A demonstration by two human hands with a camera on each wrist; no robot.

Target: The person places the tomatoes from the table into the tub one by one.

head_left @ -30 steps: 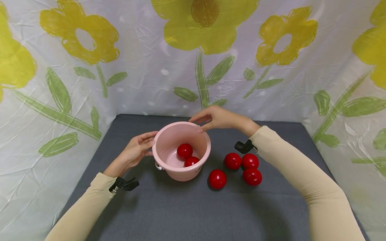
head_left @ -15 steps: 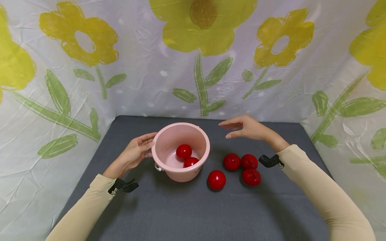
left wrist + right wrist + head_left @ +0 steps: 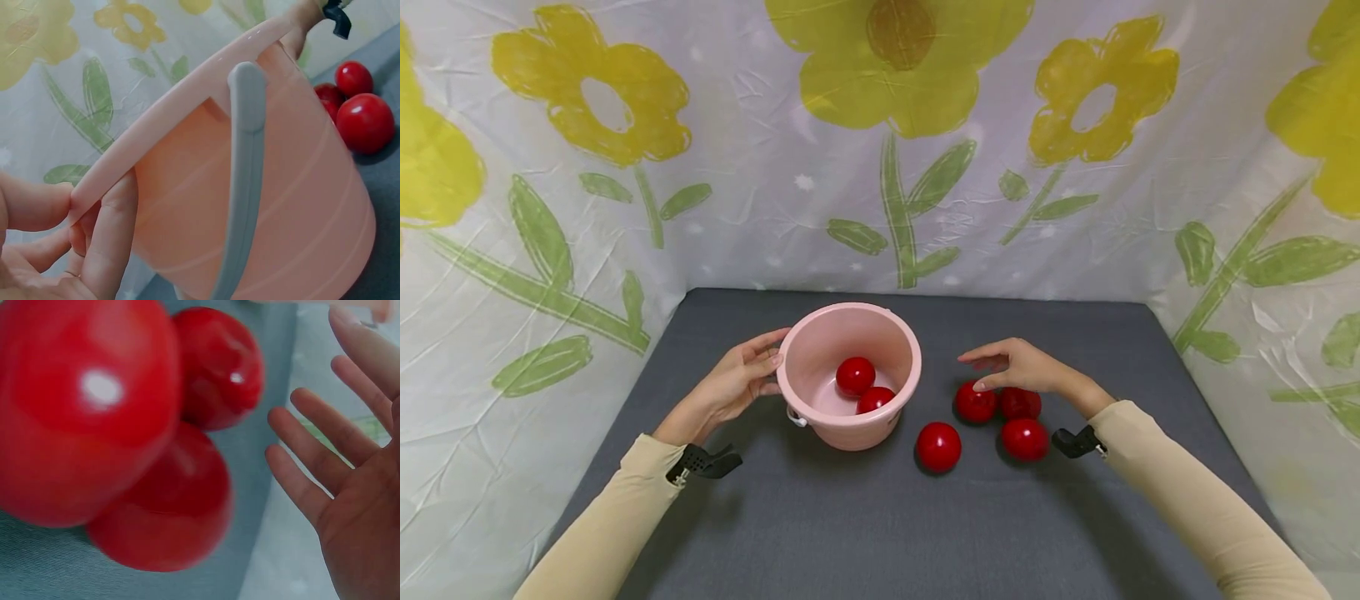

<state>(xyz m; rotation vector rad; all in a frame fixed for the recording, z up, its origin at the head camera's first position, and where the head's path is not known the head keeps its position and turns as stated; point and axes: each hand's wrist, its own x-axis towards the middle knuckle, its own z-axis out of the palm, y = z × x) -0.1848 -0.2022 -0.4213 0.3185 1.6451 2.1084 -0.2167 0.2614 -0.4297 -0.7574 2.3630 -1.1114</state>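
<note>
Here the left hand (image 3: 737, 385) is holding the pink bucket (image 3: 850, 379) at its left side, thumb over the rim and fingers (image 3: 109, 234) curled against the outer wall, as the left wrist view shows plainly; a pale grey handle (image 3: 244, 181) is lying folded down across that wall. The bucket is standing upright on the grey table (image 3: 850, 533), left of centre, with two red balls resting inside it, one (image 3: 855, 375) toward the middle and one (image 3: 875, 399) against the near wall, the pair touching or nearly so. The right hand (image 3: 1026, 371) is hovering spread and relaxed, fingers straight and parted, gripping nothing; its fingertips (image 3: 977, 386) are sitting just above or on the far-left ball (image 3: 974, 402) of a cluster, and contact cannot be judged. Beside that ball a second (image 3: 1019, 403) is lying partly hidden under the hand, and a third (image 3: 1024, 439) is lying nearer, touching or just beside it. A lone ball (image 3: 938, 447) is sitting apart, between the cluster and the bucket's near right side, standing close to the straight line from cluster to bucket. In the right wrist view three balls are crowding the frame, blurred, with the open palm (image 3: 362, 506) alongside them. A floral cloth (image 3: 880, 142), yellow flowers and green stems, is hanging behind and down both sides of the table. Beige sleeves (image 3: 617, 508) are covering both forearms.
</note>
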